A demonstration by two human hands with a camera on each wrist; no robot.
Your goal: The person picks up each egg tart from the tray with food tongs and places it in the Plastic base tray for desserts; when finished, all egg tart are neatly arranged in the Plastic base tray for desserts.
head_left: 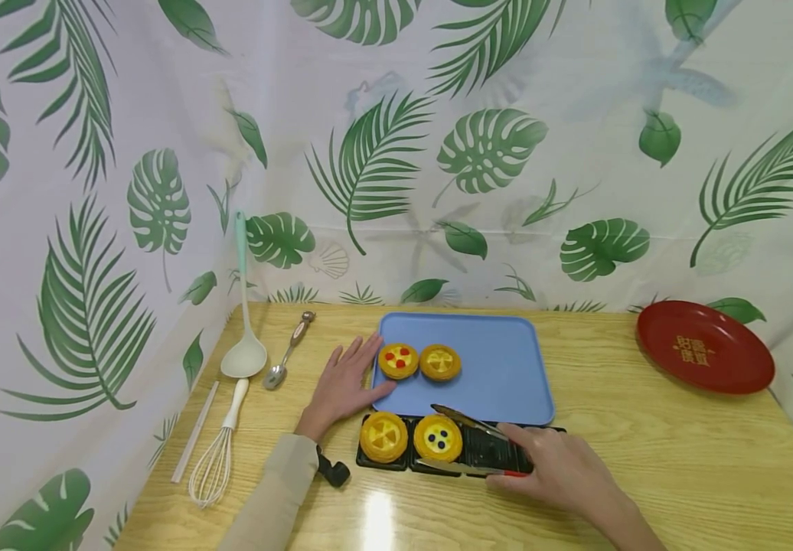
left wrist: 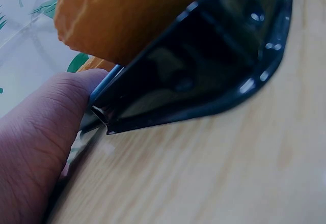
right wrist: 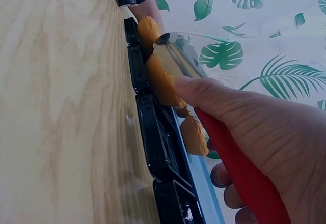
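On the counter (head_left: 699,474), we see the blue tray (head_left: 493,360) near the back edge and, in front of it, the black tray (head_left: 484,450), its long axis roughly parallel to that edge. The left hand (head_left: 344,383), fingers extended, lies at the blue tray's left rim. The right hand (head_left: 555,467) has its grip curled round red-handled tongs (right wrist: 242,165), their arms parted, tips towards the counter's left edge. Between them sits the dark-dotted tart (head_left: 438,438), left of the grip; contact we cannot tell. Through the tongs, we judge the right hand nearer.
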